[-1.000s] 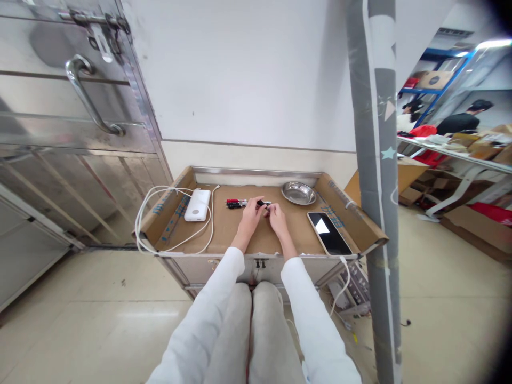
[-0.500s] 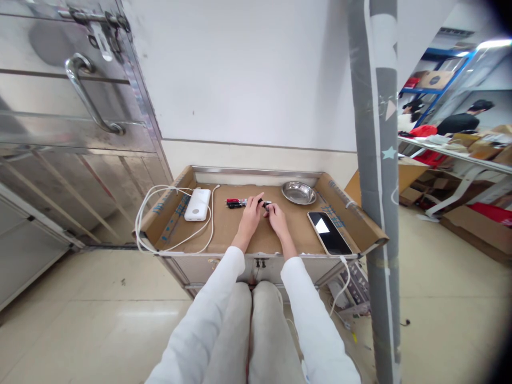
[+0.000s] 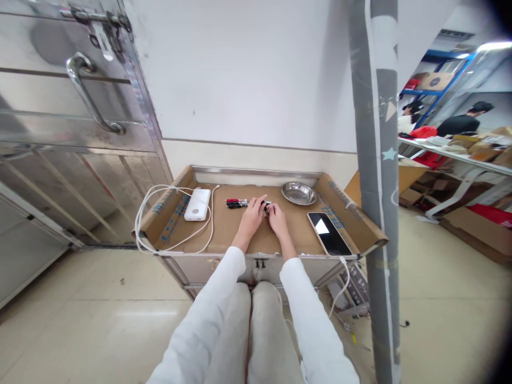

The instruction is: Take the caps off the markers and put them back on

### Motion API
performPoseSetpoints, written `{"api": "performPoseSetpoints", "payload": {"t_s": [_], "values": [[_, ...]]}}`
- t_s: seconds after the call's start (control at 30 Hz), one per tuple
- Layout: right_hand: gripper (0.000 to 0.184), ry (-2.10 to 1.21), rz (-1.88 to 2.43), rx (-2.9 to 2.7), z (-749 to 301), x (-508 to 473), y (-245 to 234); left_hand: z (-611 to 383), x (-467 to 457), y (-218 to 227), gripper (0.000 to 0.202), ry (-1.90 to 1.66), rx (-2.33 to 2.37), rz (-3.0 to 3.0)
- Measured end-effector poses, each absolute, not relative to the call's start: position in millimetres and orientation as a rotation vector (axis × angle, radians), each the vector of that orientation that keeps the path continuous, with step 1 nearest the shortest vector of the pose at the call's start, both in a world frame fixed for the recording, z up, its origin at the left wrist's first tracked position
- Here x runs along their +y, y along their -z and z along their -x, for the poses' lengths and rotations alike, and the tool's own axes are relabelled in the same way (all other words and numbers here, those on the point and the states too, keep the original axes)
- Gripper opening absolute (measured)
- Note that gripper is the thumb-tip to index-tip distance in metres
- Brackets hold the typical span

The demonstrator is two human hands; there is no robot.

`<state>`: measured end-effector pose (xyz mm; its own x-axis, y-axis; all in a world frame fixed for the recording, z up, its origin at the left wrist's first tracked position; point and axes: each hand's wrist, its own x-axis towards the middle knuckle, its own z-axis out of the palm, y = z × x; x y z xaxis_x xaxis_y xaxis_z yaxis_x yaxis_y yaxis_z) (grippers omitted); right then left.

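Matt cardboard (image 3: 226, 230) is lining the top of the cabinet (image 3: 192, 269), with a metal strip (image 3: 256, 170) gleaming along its back edge. Near the back right corner a polished metal dish (image 3: 298, 194) is shining, and at the front right corner a smartphone (image 3: 331, 237) is reflecting light off its glossy screen. Near the left edge a power bank (image 3: 198, 204) is showing smooth plastic, pens (image 3: 236, 204) between the side edges are looking plastic, and below the front edge sleeves (image 3: 206, 309) are displaying creased, matt cloth.

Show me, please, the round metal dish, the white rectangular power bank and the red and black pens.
Round metal dish (image 3: 298, 194): head view, inner bottom.
White rectangular power bank (image 3: 198, 204): head view, top face.
Red and black pens (image 3: 237, 205): head view, a black part.
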<state>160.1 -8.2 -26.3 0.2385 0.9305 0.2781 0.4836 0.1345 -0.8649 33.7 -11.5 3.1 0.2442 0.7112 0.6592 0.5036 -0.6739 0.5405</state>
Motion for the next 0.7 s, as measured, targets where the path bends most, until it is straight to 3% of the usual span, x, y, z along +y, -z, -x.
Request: {"api": "performPoseSetpoints", "payload": {"t_s": [0.7], "values": [[0.030,-0.424,1.512,-1.436,-158.4,-12.4,23.5,-33.6,-9.0,-2.8,0.020,-1.471,1.298,-2.188]]}}
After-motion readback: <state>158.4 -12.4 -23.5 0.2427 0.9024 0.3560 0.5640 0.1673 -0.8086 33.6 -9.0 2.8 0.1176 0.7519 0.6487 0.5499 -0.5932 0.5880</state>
